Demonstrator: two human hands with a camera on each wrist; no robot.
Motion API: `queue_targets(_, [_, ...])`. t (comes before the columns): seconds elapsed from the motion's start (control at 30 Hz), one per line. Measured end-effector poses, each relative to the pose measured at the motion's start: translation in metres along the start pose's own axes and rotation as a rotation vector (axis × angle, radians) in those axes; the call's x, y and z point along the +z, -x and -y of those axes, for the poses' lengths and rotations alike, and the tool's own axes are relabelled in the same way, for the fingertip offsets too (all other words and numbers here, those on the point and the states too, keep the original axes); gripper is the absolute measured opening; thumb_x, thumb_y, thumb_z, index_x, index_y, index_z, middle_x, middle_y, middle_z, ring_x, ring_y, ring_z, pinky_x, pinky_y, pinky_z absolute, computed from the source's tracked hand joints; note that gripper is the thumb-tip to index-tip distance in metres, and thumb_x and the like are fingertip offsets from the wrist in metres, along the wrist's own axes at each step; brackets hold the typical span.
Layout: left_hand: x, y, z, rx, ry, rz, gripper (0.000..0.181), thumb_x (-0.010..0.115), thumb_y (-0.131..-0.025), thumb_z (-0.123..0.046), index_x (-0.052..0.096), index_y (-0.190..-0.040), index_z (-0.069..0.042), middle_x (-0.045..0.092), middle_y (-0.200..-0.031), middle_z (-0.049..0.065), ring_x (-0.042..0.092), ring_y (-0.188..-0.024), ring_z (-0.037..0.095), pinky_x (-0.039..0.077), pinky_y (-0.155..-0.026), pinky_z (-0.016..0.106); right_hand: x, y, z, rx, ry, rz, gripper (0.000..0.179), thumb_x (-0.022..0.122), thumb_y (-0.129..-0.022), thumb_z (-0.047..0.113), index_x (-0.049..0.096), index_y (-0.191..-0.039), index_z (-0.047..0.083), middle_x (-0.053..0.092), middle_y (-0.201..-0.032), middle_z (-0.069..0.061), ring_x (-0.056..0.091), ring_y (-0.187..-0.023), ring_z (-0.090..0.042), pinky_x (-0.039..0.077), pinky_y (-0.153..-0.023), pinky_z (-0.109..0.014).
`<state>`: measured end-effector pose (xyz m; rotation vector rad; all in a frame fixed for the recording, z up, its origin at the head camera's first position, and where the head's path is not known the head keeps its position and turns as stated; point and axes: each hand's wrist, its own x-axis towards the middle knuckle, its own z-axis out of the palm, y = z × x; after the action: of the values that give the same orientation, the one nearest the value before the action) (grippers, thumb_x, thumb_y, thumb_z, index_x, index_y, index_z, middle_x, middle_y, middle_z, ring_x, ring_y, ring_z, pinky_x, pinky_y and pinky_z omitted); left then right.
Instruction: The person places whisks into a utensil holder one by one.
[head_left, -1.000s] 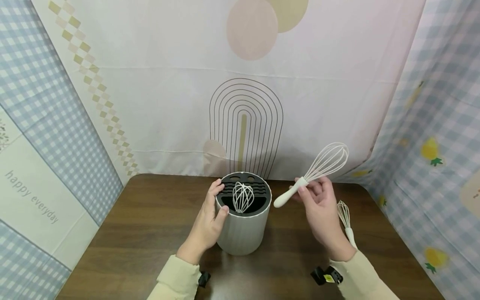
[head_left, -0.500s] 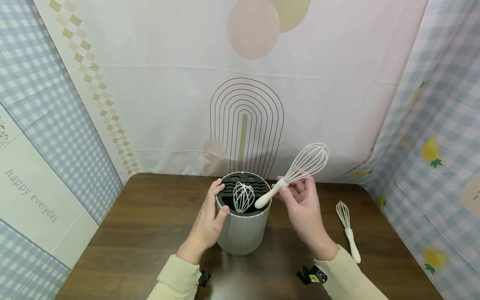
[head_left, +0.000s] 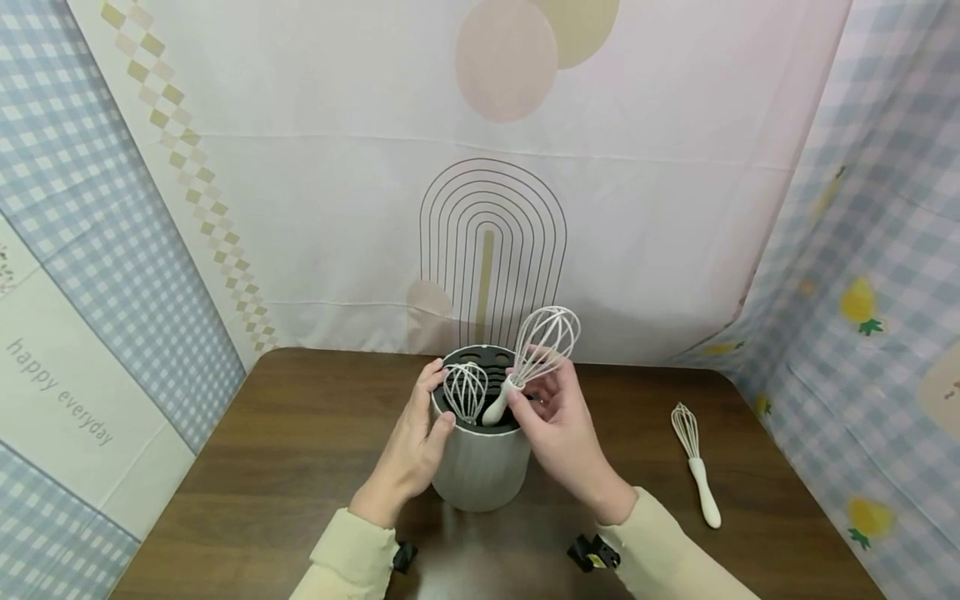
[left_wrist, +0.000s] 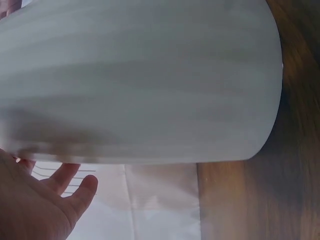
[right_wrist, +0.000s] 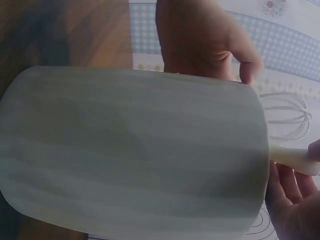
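Observation:
A ribbed, light grey utensil holder (head_left: 480,471) with a black slotted top stands upright on the table. My left hand (head_left: 408,450) holds its left side, thumb at the front rim and fingers toward the back. With my right hand (head_left: 566,429) I pinch a white whisk (head_left: 498,404) near the top of its handle, wires up and leaning right. Its handle end dips into the holder's large front opening, as the right wrist view also shows. Another whisk (head_left: 465,393) stands in that same opening, left of the held one, only its wires showing.
A third, smaller white whisk (head_left: 699,475) lies on the brown wooden table (head_left: 300,467) to the right. A pale patterned cloth (head_left: 337,208) hangs behind the table, with blue checked cloth at both sides.
My right hand has carried the whisk left from beside the holder, tipping it more upright and lowering its handle into the opening. The whisk inside has shifted slightly left. My left hand stays put.

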<state>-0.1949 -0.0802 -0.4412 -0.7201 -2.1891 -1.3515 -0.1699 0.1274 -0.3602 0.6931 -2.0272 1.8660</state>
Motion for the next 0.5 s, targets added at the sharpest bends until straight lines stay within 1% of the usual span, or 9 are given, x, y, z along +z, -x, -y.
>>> queue_targets(0.07, [-0.001, -0.001, 0.001, 0.014, -0.005, 0.007, 0.049, 0.045, -0.096, -0.026, 0.037, -0.139, -0.004, 0.028, -0.155, 0.009, 0.031, -0.139, 0.023, 0.029, -0.107, 0.049, 0.002, 0.0, 0.006, 0.0, 0.045, 0.015, 0.055, 0.06, -0.089, -0.009, 0.035, -0.138, 0.0, 0.06, -0.117, -0.017, 0.06, -0.102, -0.034, 0.053, -0.081, -0.032])
queue_targets(0.17, [-0.003, 0.0, 0.002, 0.018, -0.003, 0.019, 0.047, 0.044, -0.094, -0.019, 0.037, -0.138, -0.004, 0.029, -0.154, 0.01, 0.03, -0.139, 0.021, 0.026, -0.11, 0.041, 0.005, 0.0, 0.016, 0.012, 0.103, 0.03, 0.053, 0.059, -0.089, -0.01, 0.036, -0.136, -0.002, 0.06, -0.115, -0.019, 0.06, -0.099, -0.036, 0.054, -0.079, -0.035])
queue_targets(0.27, [-0.003, 0.0, 0.001, 0.013, 0.003, 0.023, 0.047, 0.044, -0.094, -0.017, 0.037, -0.139, -0.005, 0.029, -0.154, 0.009, 0.029, -0.14, 0.02, 0.023, -0.112, 0.035, 0.008, -0.001, 0.023, 0.03, 0.123, 0.042, 0.052, 0.059, -0.089, -0.011, 0.037, -0.135, -0.002, 0.059, -0.113, -0.02, 0.06, -0.098, -0.036, 0.054, -0.079, -0.039])
queue_targets(0.37, [-0.002, -0.001, 0.001, 0.015, 0.012, 0.015, 0.047, 0.045, -0.093, -0.015, 0.037, -0.139, -0.005, 0.028, -0.154, 0.009, 0.03, -0.139, 0.023, 0.023, -0.112, 0.034, 0.009, -0.003, 0.025, 0.037, 0.136, 0.049, 0.052, 0.06, -0.088, -0.011, 0.037, -0.135, -0.004, 0.058, -0.11, -0.022, 0.06, -0.098, -0.035, 0.054, -0.079, -0.042])
queue_targets(0.5, [-0.001, -0.002, 0.001, 0.027, 0.025, 0.004, 0.048, 0.045, -0.093, -0.014, 0.037, -0.139, -0.004, 0.028, -0.153, 0.014, 0.03, -0.139, 0.027, 0.022, -0.112, 0.033, 0.009, -0.004, 0.027, 0.044, 0.192, 0.062, 0.054, 0.061, -0.088, -0.009, 0.037, -0.135, -0.004, 0.058, -0.108, -0.021, 0.061, -0.098, -0.033, 0.054, -0.079, -0.043])
